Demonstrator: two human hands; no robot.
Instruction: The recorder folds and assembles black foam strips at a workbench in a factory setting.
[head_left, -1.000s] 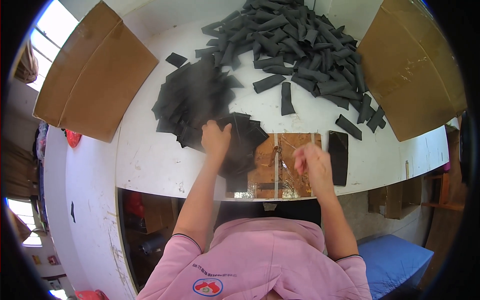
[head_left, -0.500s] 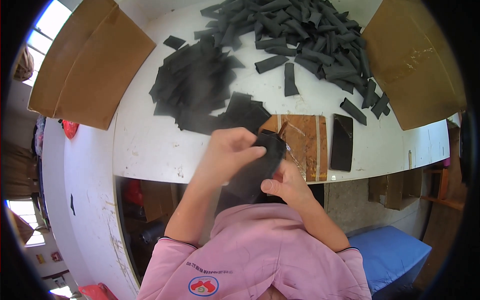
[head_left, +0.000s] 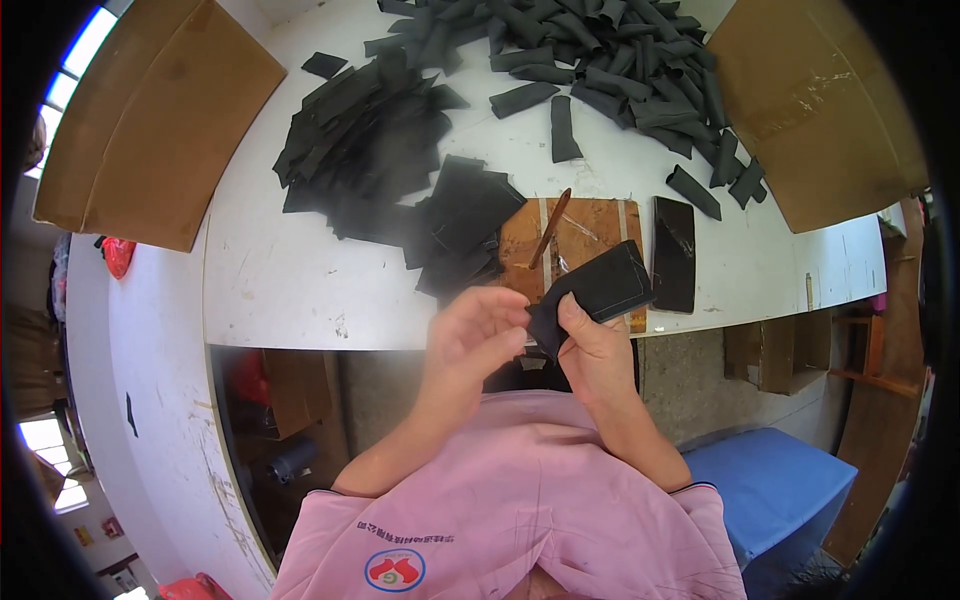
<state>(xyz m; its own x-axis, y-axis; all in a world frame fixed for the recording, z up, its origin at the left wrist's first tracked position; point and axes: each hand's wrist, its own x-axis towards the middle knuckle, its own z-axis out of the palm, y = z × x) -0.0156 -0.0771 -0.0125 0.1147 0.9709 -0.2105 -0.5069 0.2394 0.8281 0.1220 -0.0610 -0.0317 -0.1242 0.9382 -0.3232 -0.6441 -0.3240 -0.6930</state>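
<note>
My right hand [head_left: 597, 355] grips a flat black stitched fabric piece [head_left: 598, 283], thumb on top and fingers beneath. The piece tilts up to the right, with pale stitching along its edge. My left hand [head_left: 478, 335] is at the piece's lower left end, its fingers loosely curled and the thumb apart from them; its fingertips are right beside the fabric edge. Beyond the hands lies a worn brown board [head_left: 590, 222], partly covered by the piece. A brown pointed stick [head_left: 551, 228] rests on it.
Flat black fabric pieces [head_left: 365, 150] are heaped at the left, some loose ones [head_left: 465, 210] nearer me. Many rolled black fabric tubes [head_left: 640, 80] are piled at the back right. A dark phone [head_left: 674, 255] lies right of the board. Cardboard sheets [head_left: 150, 120] [head_left: 815, 110] flank the white table [head_left: 270, 290].
The fabric piece has swung up to the right over the board and is now held by my right hand. My left hand has come off its face to its left end. The stick shows fully now.
</note>
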